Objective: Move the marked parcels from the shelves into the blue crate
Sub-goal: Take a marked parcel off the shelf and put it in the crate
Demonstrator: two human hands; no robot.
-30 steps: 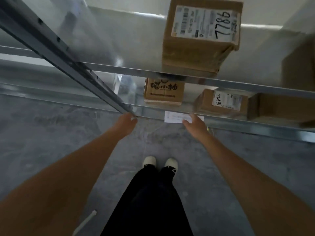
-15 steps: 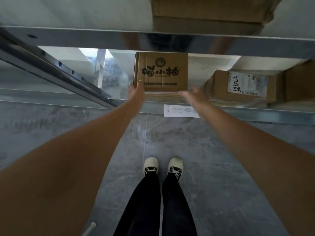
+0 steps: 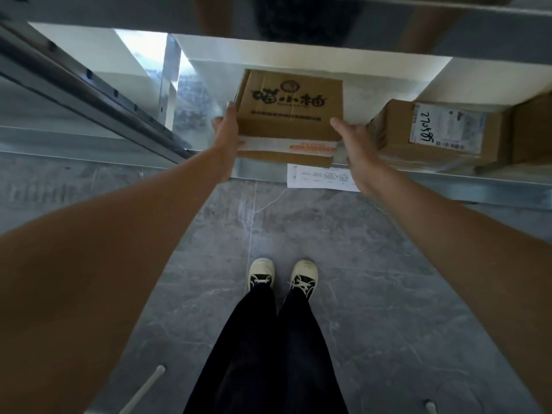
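Note:
A brown cardboard parcel with dark printed characters on top and an orange strip on its front lies on the low metal shelf, its front reaching the shelf lip. My left hand presses flat on its left side. My right hand clasps its right front corner, thumb on the top edge. The parcel is clamped between both hands. No blue crate is in view.
A second brown parcel with a handwritten white label lies just right of my right hand. A white paper tag hangs on the shelf lip. A slanted metal upright runs at left. An upper shelf overhangs. My feet stand on grey tiles.
Both hands went from the shelf lip up to the printed parcel and closed on its sides. The parcel has slid forward to the shelf edge, and my view has dropped lower.

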